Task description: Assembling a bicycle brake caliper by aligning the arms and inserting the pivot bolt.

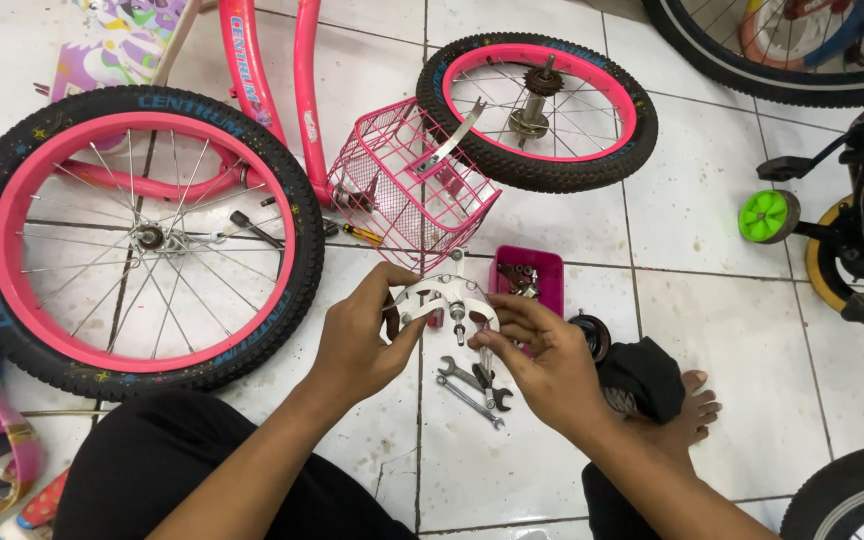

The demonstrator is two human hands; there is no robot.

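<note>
Both my hands hold a silver bicycle brake caliper (pixel 446 298) above the white tiled floor. My left hand (pixel 357 340) grips its left arm with thumb and fingers. My right hand (pixel 542 365) pinches the right arm and the centre bolt from the other side. Just below the caliper, several wrenches (pixel 472 385) lie on the tile. A small pink tray (pixel 542 272) of bolts and small parts sits right behind my right hand.
A large pink-rimmed wheel (pixel 137 240) lies at left, a smaller one (pixel 537 110) at the back. A pink wire basket (pixel 407 185) and pink frame tubes (pixel 272 90) lie between them. A bike with a green training wheel (pixel 767 215) stands at right. My bare foot (pixel 687 410) rests by a black cloth.
</note>
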